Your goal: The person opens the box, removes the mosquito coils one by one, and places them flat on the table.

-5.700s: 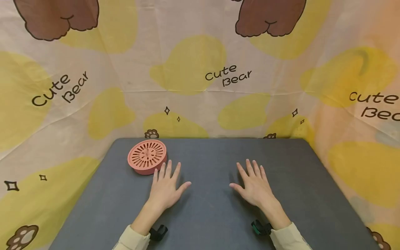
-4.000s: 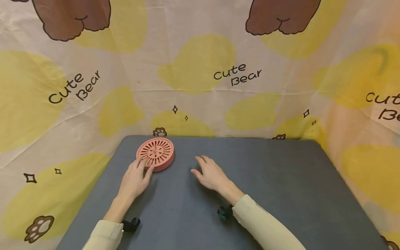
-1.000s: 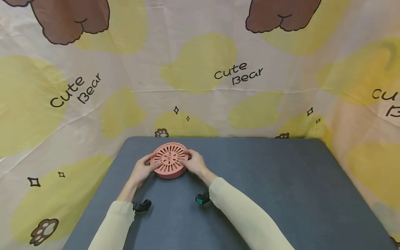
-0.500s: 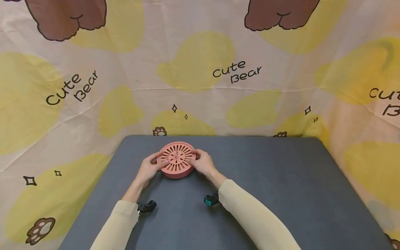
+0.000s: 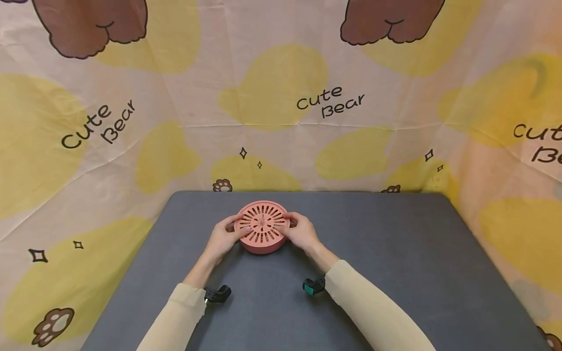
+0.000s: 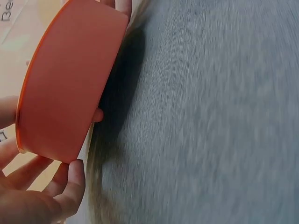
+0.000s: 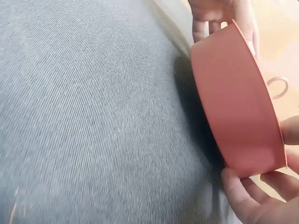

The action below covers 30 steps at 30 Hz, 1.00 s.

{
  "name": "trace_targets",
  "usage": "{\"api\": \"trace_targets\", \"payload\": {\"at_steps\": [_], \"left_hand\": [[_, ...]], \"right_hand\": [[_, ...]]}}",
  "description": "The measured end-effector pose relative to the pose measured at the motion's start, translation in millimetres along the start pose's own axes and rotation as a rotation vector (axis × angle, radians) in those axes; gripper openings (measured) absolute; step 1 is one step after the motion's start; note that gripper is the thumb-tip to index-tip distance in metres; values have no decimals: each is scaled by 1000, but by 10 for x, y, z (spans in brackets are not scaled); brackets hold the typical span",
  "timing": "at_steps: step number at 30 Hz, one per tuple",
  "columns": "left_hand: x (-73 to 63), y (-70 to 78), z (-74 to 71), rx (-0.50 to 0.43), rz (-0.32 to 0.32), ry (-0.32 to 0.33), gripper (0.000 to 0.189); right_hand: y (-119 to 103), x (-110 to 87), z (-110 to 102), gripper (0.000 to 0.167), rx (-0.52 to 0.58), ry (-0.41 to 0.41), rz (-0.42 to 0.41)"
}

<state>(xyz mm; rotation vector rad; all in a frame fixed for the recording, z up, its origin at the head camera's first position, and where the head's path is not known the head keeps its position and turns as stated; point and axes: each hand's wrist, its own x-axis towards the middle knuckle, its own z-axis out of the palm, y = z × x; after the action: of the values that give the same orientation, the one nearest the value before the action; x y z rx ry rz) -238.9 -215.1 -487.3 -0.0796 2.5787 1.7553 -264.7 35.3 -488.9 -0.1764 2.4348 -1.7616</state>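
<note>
You have the round, pink, plastic-looking container with a slotted top (image 5: 262, 229) between both hands, at the far side of the grey, fabric-like tabletop (image 5: 373, 248), a little left of the middle. Your left hand (image 5: 221, 238) is partly closed, thumb over the top and fingers bent against the left side; your right hand (image 5: 304, 233) mirrors it on the right. The step in hand looks like a two-handed carry or placing of the container. The next move probably calls for an even grip and a level top, so neither side dips or slips.

From the head view you see the radial slots and both thumbs, but not the underside. The wrist views give you the smooth, deep side wall and the fingers bent round its lower edge, with dark shadow beside it; it appears raised, though you cannot tell whether any part touches the tabletop. The right wrist view also shows a thin pink ring (image 7: 287, 87) standing out from the top, hard to make out from the head.
</note>
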Motion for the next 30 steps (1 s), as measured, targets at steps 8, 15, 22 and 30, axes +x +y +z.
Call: {"api": "trace_targets", "payload": {"at_steps": [8, 15, 22, 30], "left_hand": [[21, 111, 257, 6, 34, -8, 62], [-41, 169, 435, -19, 56, -17, 55], [-95, 221, 602, -35, 87, -36, 52], [-170, 272, 801, -28, 105, -55, 50]], "right_hand": [[25, -91, -274, 49, 5, 35, 22], [51, -207, -484, 50, 10, 44, 44], [112, -312, -646, 51, 33, 40, 36], [186, -440, -856, 52, 13, 34, 39]]}}
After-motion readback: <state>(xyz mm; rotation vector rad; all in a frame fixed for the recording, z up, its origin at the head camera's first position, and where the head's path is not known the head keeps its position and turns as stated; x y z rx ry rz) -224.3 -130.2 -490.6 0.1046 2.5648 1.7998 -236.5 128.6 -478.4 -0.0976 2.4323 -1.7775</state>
